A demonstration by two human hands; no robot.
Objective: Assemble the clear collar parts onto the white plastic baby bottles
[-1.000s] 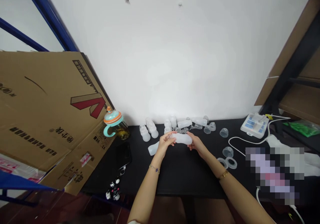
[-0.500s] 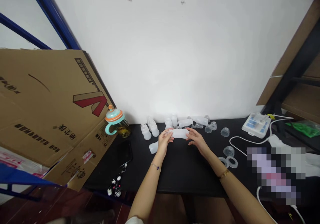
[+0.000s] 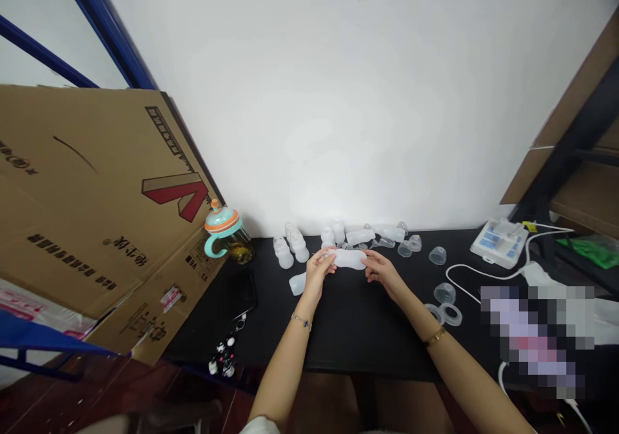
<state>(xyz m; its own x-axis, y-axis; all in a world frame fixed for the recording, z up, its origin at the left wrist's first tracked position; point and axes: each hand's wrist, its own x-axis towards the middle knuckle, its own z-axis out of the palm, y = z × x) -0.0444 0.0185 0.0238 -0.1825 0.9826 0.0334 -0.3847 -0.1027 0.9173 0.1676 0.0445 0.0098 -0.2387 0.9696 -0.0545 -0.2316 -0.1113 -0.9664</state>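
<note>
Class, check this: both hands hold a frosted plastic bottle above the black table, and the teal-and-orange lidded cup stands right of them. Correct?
Wrong side: the head view shows the teal-and-orange lidded cup left of the left hand and right hand, which hold the frosted plastic bottle above the black table.

- The bottle (image 3: pixel 349 259) is tinted a frosted white
- The cup lid (image 3: pixel 222 220) is banded in teal and orange
- The carton (image 3: pixel 72 163) is printed brown with a red V
- The desk (image 3: pixel 377 344) is finished in black

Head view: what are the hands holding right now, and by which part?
A translucent plastic bottle is held across its length: the left hand grips one end, the right hand the other.
</note>
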